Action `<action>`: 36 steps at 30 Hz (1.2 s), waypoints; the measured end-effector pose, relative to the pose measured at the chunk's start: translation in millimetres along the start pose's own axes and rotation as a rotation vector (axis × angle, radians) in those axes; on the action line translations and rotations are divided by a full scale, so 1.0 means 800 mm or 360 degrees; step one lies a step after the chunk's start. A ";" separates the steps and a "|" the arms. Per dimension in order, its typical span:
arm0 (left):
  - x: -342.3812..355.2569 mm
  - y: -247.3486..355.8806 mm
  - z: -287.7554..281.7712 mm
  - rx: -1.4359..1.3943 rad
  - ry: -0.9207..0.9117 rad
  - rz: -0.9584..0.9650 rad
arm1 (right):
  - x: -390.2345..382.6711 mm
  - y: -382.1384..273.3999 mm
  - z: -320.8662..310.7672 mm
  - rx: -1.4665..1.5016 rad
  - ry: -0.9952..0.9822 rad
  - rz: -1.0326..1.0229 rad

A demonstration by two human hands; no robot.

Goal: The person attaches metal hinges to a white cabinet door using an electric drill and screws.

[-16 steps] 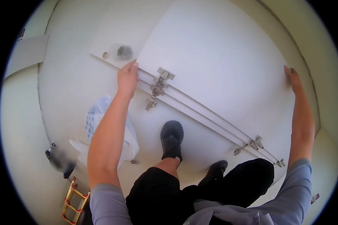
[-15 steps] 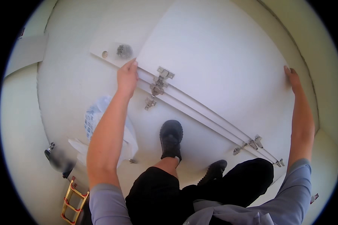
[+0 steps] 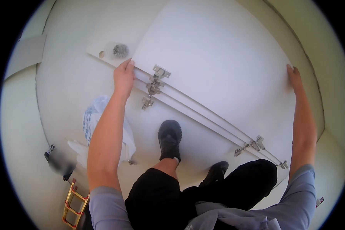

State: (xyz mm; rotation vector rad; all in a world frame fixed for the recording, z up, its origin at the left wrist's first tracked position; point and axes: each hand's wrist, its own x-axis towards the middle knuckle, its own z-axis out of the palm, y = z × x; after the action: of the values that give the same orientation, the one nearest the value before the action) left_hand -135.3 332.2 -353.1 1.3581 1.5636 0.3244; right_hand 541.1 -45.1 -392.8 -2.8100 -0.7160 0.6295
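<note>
Left hand (image 3: 123, 79): pinched on the near-left corner of the white panel (image 3: 218, 57), fingers under it not visible. Right hand (image 3: 294, 79): on the same panel's right edge, thumb toward the face. Reads as a grip, but the fingers past the edge are mostly hidden. So the panel spans between my hands and runs on ahead of both, flat on a stack.

Key relation is the hinged edge. It starts at my left hand and slants off right and back toward me, ending well below my right hand. Left is at one end of that edge, right is on the adjoining side. Left is closer to hardware: left hinge cluster (image 3: 156, 81) just right of it. Right hinge cluster (image 3: 260, 142) is well apart from either hand. Long axis: can't call it, far end is cut off up top and the fisheye bends the sides.

Lower panels (image 3: 203, 112) show as strips along that edge, exact count unclear. Clear bag of metal bits (image 3: 120, 50) just ahead of left hand; contents too small to ID. Printed plastic bag (image 3: 94, 115) behind left hand, partly under my forearm. Yellow frame (image 3: 76, 203) farther back, cut off.
</note>
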 end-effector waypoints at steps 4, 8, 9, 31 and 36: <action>-0.006 0.009 0.001 0.0091 -0.0019 -0.0011 | 0.018 0.051 0.006 -0.0255 -0.0010 -0.0193; -0.019 0.002 0.010 0.0084 0.0103 0.0045 | 0.032 0.079 0.012 -0.0402 0.0114 -0.0373; -0.032 0.000 0.007 0.0069 0.0151 0.0018 | 0.031 0.080 0.015 -0.0426 0.0160 -0.0382; -0.160 -0.047 0.029 0.1740 -0.0233 0.0500 | -0.206 -0.015 0.042 -0.0635 0.0110 -0.0597; -0.149 -0.045 0.021 0.1464 -0.0175 0.0459 | -0.224 -0.035 0.033 -0.0635 0.0030 -0.0546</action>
State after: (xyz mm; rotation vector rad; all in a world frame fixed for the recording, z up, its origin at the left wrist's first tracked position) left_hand -158.8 211.1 -328.3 2.2643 1.4658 -0.3551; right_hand 375.8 -106.9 -345.0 -2.9133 -1.4180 0.4358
